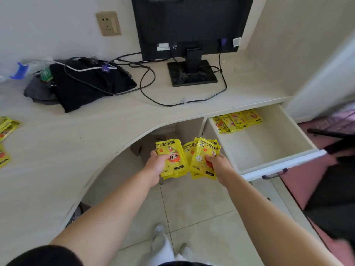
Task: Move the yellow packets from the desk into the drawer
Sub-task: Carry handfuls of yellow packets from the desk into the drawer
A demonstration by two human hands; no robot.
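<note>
Holding: two bunches of yellow packets, one in each hand, in the air over the floor [192, 204], just in front of the desk's curved edge.
Left hand: my left hand [156, 166] grips the left bunch [172, 158], thumb on the front packet, fingers out of sight underneath.
Right hand: my right hand [219, 164] grips the right bunch [201, 154], which is fanned out, thumb on top; the two bunches meet in the middle.
Drawer: the drawer [269, 150] stands open on my right, just beside the right bunch; its near half is bare bottom.
Packets in drawer: the drawer packets [237, 120] lie in a row at the back, under the desk top's edge.
Desk: the desk [96, 135] wraps from my left round to the far side.
Packets on desk: the desk packets [6, 127] lie at the far left, cut off by the frame, well apart from my hands.
Black cloth: the black cloth [86, 87] is heaped further back on the desk.
Cables: the cables [146, 93] run over the cloth and across to the monitor.
Monitor: the monitor [190, 25] shows its back to me, on its stand.
Wall: the socket [108, 24] is left of the monitor.
</note>
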